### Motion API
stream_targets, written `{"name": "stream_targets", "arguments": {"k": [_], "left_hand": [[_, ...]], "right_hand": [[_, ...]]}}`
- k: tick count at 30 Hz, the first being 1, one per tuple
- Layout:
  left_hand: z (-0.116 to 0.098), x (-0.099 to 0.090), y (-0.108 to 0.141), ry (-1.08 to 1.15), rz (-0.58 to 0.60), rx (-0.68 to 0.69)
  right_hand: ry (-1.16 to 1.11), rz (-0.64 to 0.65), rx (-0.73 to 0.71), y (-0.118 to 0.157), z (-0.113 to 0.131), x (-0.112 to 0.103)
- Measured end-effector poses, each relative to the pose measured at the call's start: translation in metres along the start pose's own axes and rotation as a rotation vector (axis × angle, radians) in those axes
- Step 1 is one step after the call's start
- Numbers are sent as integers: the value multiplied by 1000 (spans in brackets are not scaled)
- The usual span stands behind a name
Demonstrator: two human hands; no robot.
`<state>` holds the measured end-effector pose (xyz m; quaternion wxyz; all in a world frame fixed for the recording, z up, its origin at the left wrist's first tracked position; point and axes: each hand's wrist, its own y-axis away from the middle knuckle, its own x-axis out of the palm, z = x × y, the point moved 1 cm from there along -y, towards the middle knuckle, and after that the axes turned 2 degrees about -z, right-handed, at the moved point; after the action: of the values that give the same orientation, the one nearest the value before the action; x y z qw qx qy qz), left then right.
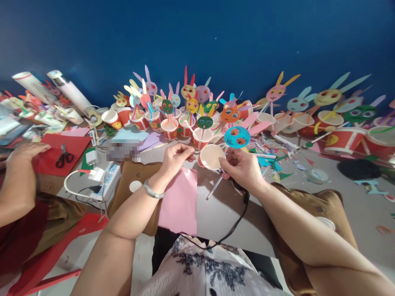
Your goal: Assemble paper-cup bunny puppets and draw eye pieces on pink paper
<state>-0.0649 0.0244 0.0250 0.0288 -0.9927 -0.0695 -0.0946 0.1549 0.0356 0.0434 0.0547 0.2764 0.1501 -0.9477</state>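
- Right hand (242,166), near the centre of the frame, grips the right edge of a paper cup (211,158), thumb at the rim; the cup tilts so that I look into its pale inside.
- Left hand (179,159), just left of that cup, has thumb and forefinger drawn together; I cannot tell whether something small sits between them. A bangle (153,190) circles the wrist.
- Just above the right hand I see a blue paper face (237,137) with orange eyes and pink ears pointing right; how it is fixed I cannot tell.
- Below the cup a thin pale rod (214,188) slants toward the lower left, its upper end lost near the right hand.
- Under the left forearm's inner side, a pink sheet (182,201) lies over the worktop (212,218), right of a brown cushion (135,211). A black cable (233,226) curves across the lower centre.
- Across the middle of my view, red-and-white cups (169,130) stand crowded together, many bearing rabbit faces on sticks, before a blue wall (197,33).
- At far left, a co-worker's hand (29,151) rests at a red sheet (46,162) with black-handled scissors (64,158) on it; right of those is a white power strip (108,183).
- Paper scraps (279,158) and a tape roll (317,176) lie at the right.
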Motion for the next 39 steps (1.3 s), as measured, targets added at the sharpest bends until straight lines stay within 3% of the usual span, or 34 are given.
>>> {"name": "stream_targets", "arguments": {"k": [17, 24, 39], "left_hand": [[-5, 3, 0, 58, 38, -14], [-3, 1, 0, 5, 34, 61], [5, -1, -1, 40, 22, 27]], "right_hand": [[-12, -84, 38, -8, -5, -8], [28, -34, 12, -4, -7, -6], [24, -13, -5, 2, -1, -3]]}}
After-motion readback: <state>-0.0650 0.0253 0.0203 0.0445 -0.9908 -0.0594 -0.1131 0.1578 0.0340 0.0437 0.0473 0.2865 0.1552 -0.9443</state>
